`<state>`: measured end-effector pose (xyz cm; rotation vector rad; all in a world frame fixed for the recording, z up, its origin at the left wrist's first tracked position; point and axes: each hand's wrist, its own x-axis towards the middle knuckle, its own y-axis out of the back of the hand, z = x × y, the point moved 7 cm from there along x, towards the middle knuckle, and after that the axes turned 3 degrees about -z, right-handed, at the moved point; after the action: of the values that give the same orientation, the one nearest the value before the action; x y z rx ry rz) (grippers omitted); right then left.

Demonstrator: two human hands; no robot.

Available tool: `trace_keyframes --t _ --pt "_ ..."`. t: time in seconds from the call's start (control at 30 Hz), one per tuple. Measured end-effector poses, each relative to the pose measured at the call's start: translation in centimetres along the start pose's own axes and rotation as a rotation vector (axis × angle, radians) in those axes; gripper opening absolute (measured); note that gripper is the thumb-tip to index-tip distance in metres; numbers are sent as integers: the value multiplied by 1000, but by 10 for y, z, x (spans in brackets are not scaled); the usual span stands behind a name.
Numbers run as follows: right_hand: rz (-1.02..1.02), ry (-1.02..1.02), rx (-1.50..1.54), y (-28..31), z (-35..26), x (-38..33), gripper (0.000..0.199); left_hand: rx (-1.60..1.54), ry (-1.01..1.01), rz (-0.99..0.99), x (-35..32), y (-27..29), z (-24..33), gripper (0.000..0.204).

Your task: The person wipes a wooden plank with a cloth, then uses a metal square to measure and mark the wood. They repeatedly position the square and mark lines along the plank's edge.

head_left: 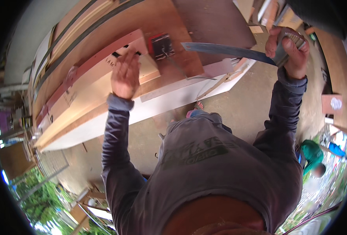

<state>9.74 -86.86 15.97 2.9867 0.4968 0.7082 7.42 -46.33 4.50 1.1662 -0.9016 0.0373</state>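
My left hand (126,76) lies with its fingers stretched out over a long pale wooden board (99,80), near dark printed marks on its face. At the right, away from the bench, my right hand (293,51) is wrapped round the handle of a handsaw (228,51). The saw's long bluish blade points left, its tip above the brown bench top (220,23). Its teeth are too blurred to make out. A small red and black packet (161,46) lies on the bench just right of the board's end.
A white panel (157,107) runs along the bench's near side. Thin dark strips (91,25) lie at the far left. Wood offcuts (269,13) are piled at the back right. A person in green (312,154) bends over at the right, some way off.
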Motion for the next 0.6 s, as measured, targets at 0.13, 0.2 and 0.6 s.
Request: trace_keyframes --t 0.13,0.2,0.6 --pt "17 93 29 19 -12 -8 30 -170 48 -25 -2 -62 60 46" --pt "109 76 28 26 -17 -21 29 -106 -38 -253 -8 -114 84 51" --pt "664 133 -38 110 -62 -186 44 -201 -122 -511 35 -213 92 33"
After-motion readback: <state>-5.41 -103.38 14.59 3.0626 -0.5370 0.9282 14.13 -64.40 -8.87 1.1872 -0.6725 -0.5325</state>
